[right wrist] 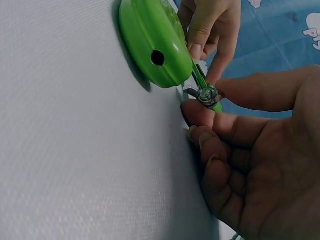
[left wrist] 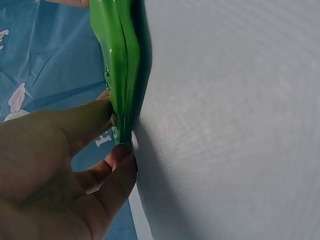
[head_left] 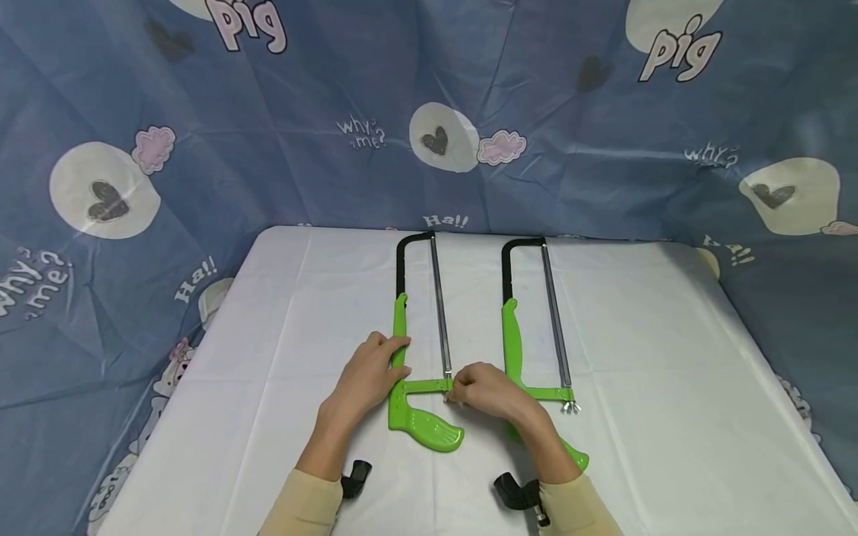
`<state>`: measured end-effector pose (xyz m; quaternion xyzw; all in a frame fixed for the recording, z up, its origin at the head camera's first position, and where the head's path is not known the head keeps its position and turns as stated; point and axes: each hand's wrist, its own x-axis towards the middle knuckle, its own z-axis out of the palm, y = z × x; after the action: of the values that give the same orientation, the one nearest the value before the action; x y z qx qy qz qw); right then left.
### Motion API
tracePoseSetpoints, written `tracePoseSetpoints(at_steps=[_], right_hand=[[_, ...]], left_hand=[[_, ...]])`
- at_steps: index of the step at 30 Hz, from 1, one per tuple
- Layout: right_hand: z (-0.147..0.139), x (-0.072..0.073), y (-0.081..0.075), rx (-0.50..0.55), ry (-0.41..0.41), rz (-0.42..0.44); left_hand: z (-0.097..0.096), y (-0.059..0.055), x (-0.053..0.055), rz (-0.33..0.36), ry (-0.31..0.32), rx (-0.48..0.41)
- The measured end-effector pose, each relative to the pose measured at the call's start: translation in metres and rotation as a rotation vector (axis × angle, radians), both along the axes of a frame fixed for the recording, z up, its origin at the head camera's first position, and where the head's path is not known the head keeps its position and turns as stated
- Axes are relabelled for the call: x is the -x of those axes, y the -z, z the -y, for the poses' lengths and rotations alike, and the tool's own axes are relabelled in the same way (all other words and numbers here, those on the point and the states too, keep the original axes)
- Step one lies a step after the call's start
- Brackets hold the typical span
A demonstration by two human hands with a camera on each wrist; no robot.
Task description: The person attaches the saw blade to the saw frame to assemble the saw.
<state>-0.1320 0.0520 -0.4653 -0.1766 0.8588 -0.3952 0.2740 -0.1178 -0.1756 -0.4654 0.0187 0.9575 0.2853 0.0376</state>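
Note:
Two hacksaws with green handles and black bow frames lie side by side on a white table. Across the spine of the left hacksaw [head_left: 429, 430] rests my left hand [head_left: 365, 376], its thumb and fingers gripping the green frame. My right hand [head_left: 488, 388] pinches the metal wing nut [right wrist: 206, 94] at the near end of that saw's blade, between thumb and index finger; the other fingers are curled in. The right hacksaw [head_left: 512, 342] lies partly under my right forearm, its wing nut [head_left: 570, 407] in plain sight.
The white tabletop [head_left: 670, 357] reaches a blue cloth [head_left: 348, 186] with printed pictures, which hangs behind and along both sides. Black camera mounts [head_left: 516, 491] sit by the wrists, over the near part of the table.

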Motion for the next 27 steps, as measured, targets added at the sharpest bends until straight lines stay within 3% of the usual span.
tracePoseSetpoints(at_steps=[16,27], right_hand=[[-0.0020,0.0052,0.0005,0.005,-0.064,-0.015],[0.0005,0.0017,-0.0017,0.014,0.000,-0.045]], left_hand=[[0.0005,-0.0002,-0.0005,0.004,-0.006,-0.023],[0.0006,-0.0007,-0.0010,0.003,-0.010,-0.029]])
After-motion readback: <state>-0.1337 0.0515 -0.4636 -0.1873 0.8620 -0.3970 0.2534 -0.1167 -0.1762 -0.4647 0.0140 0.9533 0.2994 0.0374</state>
